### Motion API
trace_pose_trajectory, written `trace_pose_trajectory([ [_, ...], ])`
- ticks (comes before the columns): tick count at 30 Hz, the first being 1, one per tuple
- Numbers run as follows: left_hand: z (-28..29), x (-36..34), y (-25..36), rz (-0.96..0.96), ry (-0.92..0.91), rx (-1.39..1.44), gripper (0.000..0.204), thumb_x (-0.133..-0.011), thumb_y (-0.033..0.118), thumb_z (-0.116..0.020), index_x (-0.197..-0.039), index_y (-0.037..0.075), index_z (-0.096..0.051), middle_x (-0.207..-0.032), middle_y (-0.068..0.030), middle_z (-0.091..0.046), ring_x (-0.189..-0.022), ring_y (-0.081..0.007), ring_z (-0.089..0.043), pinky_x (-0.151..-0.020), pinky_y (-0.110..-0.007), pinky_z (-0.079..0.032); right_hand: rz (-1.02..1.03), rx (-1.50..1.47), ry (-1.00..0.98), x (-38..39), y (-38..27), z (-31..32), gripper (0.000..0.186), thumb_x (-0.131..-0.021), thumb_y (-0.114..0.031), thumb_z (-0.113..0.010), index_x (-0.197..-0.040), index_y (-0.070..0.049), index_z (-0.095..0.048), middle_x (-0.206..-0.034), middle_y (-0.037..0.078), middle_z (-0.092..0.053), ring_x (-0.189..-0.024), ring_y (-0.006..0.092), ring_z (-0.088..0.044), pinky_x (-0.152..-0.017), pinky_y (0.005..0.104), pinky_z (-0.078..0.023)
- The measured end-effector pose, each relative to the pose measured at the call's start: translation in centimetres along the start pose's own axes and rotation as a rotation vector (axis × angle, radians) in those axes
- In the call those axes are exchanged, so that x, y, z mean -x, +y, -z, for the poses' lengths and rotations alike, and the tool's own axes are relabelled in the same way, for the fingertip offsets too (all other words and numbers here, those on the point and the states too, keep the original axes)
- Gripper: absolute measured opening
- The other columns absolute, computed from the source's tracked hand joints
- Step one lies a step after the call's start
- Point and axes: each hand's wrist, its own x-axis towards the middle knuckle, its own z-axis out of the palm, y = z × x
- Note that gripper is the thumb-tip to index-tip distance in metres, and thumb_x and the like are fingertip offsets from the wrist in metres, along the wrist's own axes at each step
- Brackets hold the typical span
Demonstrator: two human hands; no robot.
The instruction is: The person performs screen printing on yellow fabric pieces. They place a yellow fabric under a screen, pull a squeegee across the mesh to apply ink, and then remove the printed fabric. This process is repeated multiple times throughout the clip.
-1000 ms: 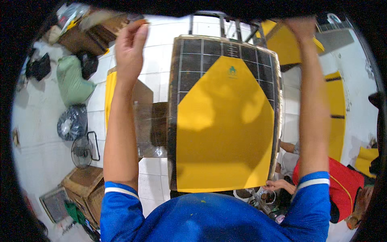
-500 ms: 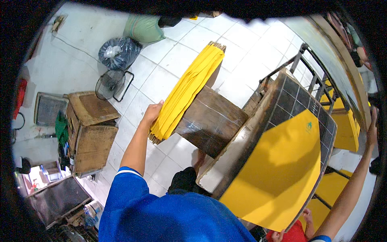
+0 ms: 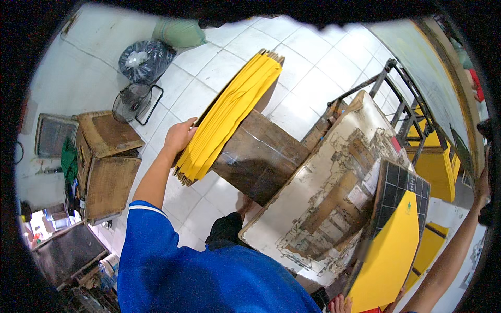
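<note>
The left hand grips the edge of a stack of yellow sheets lying on a brown box. The right hand sits at the frame's rim, its grasp impossible to tell, beyond a yellow panel.

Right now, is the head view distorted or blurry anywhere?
Head view: strong fisheye bending, the floor tiles curve toward a black rim; left hand on the yellow sheets is sharp; right hand at the rim is dark and smeared; light is even.

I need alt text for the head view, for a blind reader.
A person in a blue shirt rests the left hand on a yellow stack lying on a brown block, above a white tiled floor. The right hand reaches out at the picture's edge.
</note>
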Motion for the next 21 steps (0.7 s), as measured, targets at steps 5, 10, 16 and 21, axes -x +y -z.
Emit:
trace_pose_trajectory([
  [5,1.5,-3.4,2.9,0.162,0.064,0.115,0.040,-0.101,0.037,-0.058,-0.114,0.003,-0.072,-0.103,-0.0263,-0.072,-0.100,-0.0457,-0.068,-0.089,-0.053,-0.052,-0.057,0.145,0.097,1.0,-1.4,-1.2,0.046,-0.107,-0.047,-0.052,-0.140,-0.018,-0.067,-0.135,0.006,-0.067,-0.124,0.0194,-0.061,-0.107,0.0323,-0.043],
  [10,13.4,4.2,9.6,0.105,0.388,0.002,0.039,-0.102,0.035,-0.057,-0.116,0.002,-0.072,-0.099,-0.0283,-0.070,-0.097,-0.0468,-0.068,-0.082,-0.052,-0.052,0.007,0.185,0.073,1.0,-4.4,-1.1,0.043,-0.106,-0.047,-0.054,-0.134,-0.018,-0.069,-0.122,0.009,-0.072,-0.112,0.0234,-0.068,-0.099,0.0323,-0.048],
  [16,16.3,24.6,18.5,0.035,0.660,0.143,0.023,-0.096,0.017,-0.070,-0.114,0.005,-0.075,-0.099,-0.0203,-0.075,-0.086,-0.0317,-0.075,-0.076,-0.039,-0.056,-0.291,0.145,0.127,1.6,-9.8,-1.1,0.073,-0.092,-0.073,-0.057,-0.132,-0.013,-0.069,-0.119,0.015,-0.072,-0.110,0.0303,-0.069,-0.097,0.0403,-0.051],
  [21,1.5,29.8,15.1,0.165,0.656,0.675,0.069,-0.091,0.047,-0.073,-0.138,-0.003,-0.060,-0.125,-0.0229,-0.070,-0.123,-0.0393,-0.061,-0.112,-0.048,-0.041,-0.346,0.099,0.046,3.1,-13.5,0.1,0.085,-0.083,-0.084,-0.056,-0.124,-0.012,-0.073,-0.119,0.020,-0.072,-0.115,0.0380,-0.067,-0.099,0.0438,-0.050],
])
